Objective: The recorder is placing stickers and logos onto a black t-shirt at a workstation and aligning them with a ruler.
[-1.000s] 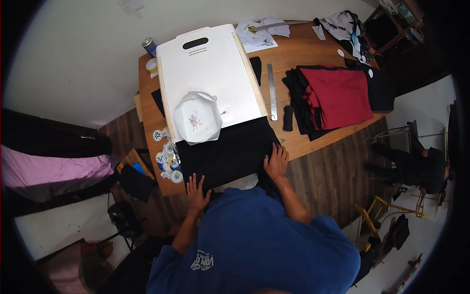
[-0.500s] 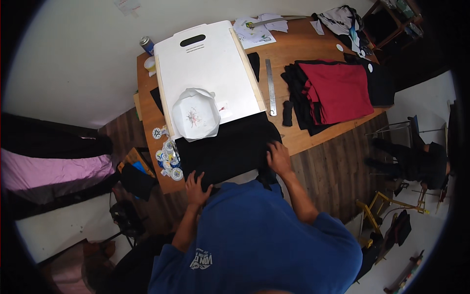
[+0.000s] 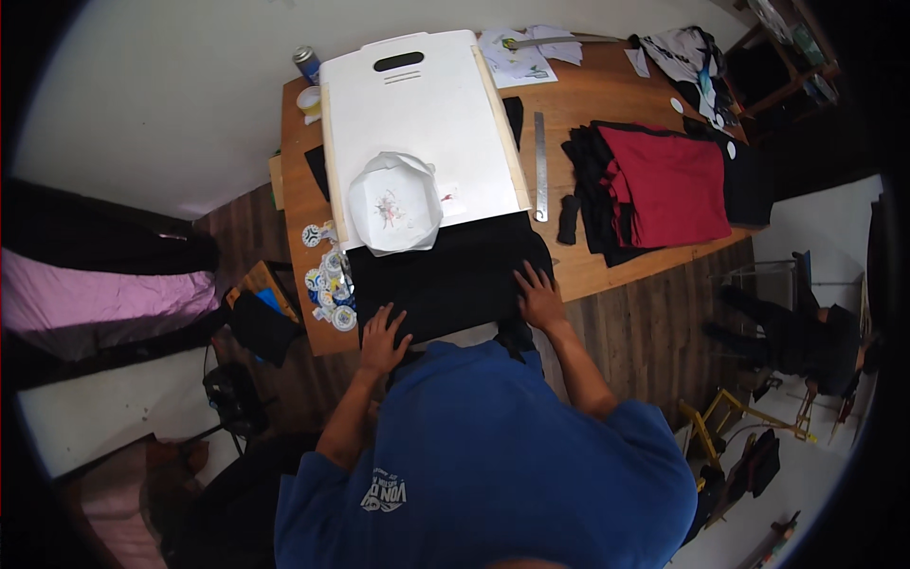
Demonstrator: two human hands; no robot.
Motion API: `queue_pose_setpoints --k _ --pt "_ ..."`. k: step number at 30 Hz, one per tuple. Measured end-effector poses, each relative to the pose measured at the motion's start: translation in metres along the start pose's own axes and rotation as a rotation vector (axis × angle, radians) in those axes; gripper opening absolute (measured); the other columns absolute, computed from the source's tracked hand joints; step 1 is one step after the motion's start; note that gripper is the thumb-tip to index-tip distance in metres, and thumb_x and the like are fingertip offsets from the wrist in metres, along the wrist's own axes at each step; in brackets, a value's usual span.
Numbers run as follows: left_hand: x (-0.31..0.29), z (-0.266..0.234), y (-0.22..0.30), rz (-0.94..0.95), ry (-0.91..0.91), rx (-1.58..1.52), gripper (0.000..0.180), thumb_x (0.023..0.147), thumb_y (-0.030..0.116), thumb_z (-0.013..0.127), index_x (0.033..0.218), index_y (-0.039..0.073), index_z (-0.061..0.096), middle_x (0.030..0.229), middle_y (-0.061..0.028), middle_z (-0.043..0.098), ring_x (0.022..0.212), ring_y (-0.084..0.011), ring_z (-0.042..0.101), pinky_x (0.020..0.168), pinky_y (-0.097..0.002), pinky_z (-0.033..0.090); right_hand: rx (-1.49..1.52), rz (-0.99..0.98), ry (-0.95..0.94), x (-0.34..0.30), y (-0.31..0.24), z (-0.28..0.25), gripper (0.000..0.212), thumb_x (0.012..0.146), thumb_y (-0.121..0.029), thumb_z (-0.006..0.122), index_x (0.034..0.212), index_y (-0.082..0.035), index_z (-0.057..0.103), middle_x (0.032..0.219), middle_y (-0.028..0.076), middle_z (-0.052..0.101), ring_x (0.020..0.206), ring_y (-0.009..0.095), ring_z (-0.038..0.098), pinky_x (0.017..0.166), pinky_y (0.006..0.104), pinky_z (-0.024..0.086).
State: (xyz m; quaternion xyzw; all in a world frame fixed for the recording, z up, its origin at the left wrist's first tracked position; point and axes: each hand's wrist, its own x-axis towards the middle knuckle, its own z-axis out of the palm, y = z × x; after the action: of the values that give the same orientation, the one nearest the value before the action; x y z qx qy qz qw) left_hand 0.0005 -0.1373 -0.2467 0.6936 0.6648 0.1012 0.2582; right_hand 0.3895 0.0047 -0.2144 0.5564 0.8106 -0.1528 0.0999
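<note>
A piece of black cloth lies at the near end of a white board with wooden side strips. My left hand rests on the cloth's near left corner, fingers spread. On its right edge lies my right hand, fingers also apart and stretched forward. Neither hand grips anything that I can see. A white paper-lined bowl with small coloured scraps in it sits on the board's near left corner, just beyond the cloth.
Several round stickers lie left of the cloth on the wooden table. Right of the board are a metal ruler, a small black roll and folded red and black cloths. A spray can stands far left.
The whole view has shifted a little. My left hand has slid slightly forward on the cloth, and its fingers lie flatter; my right hand stays at the cloth's right edge.
</note>
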Motion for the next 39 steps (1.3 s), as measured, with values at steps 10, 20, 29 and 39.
queue_pose_setpoints --k 10,20,29,39 --pt "-0.071 -0.047 -0.045 -0.010 -0.171 -0.051 0.029 0.099 0.027 0.066 0.123 0.013 0.074 0.140 -0.0130 0.062 0.127 -0.0288 0.061 0.105 -0.0424 0.049 0.449 0.181 -0.346 0.000 -0.005 -0.031 0.040 0.104 -0.039 0.058 0.116 -0.002 0.065 0.092 0.015 0.076 0.082 0.027 0.075 0.072 0.0405 0.056" --pt "0.062 -0.101 0.005 -0.129 0.606 -0.903 0.057 0.101 0.019 0.069 0.147 0.002 0.039 0.083 -0.0014 0.055 0.066 -0.0077 0.052 0.059 -0.0224 0.045 0.833 0.041 0.240 0.128 -0.201 -0.122 0.038 0.103 -0.031 0.059 0.124 0.000 0.059 0.073 0.022 0.067 0.067 0.038 0.069 0.065 0.0462 0.052" --pt "0.057 -0.115 0.030 -0.461 0.748 -1.449 0.078 0.104 0.025 0.064 0.161 0.013 0.011 0.143 -0.0185 0.053 0.121 -0.0256 0.060 0.095 -0.0412 0.055 1.037 -0.278 0.208 0.118 -0.259 -0.077 0.035 0.104 -0.022 0.054 0.129 0.002 0.054 0.090 0.032 0.069 0.086 0.050 0.069 0.073 0.0545 0.052" --pt "-0.021 -0.101 -0.076 -0.641 1.045 -1.556 0.080 0.100 0.023 0.065 0.163 0.030 0.016 0.148 -0.0146 0.045 0.119 -0.0322 0.056 0.099 -0.0507 0.051 1.013 -0.376 -0.128 0.082 -0.216 -0.029 0.033 0.105 -0.028 0.059 0.125 -0.002 0.062 0.089 0.011 0.070 0.080 0.021 0.068 0.075 0.0345 0.053"
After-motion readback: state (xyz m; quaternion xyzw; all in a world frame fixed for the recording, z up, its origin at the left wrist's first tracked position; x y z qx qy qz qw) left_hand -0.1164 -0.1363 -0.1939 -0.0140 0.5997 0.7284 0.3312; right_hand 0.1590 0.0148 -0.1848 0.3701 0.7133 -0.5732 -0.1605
